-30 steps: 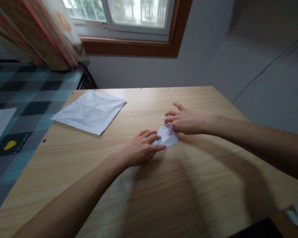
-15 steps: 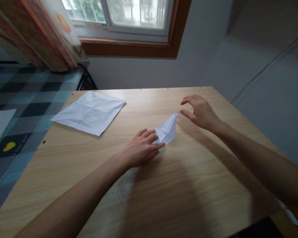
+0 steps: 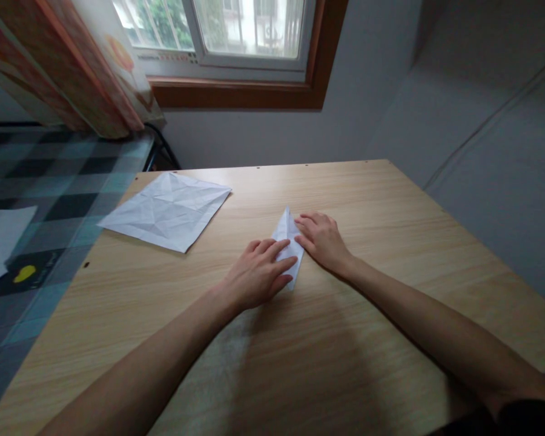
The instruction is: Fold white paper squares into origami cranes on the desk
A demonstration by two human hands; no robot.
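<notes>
A small piece of folded white paper point(image 3: 285, 229) lies on the wooden table, its narrow point directed away from me and another corner towards me. My left hand point(image 3: 261, 272) rests across its lower left part, fingers spread and lying over the paper, hiding some of it. From the other side, my right hand point(image 3: 324, 242) touches the right edge, with thumb and fingers a little apart. Neither hand grips the paper. Farther left lies a larger white sheet point(image 3: 170, 212), opened out and covered in creases.
The light wooden tabletop point(image 3: 367, 339) reaches towards a wall below a window point(image 3: 249, 36). Left of it stands a surface with a checked cloth point(image 3: 68, 212), bearing another white paper point(image 3: 11, 239). A patterned curtain point(image 3: 100, 79) hangs above that cloth.
My right hand has come down and left onto the folded paper's edge. The paper has turned, its tip swinging left to point away from me. My left hand stays on it.
</notes>
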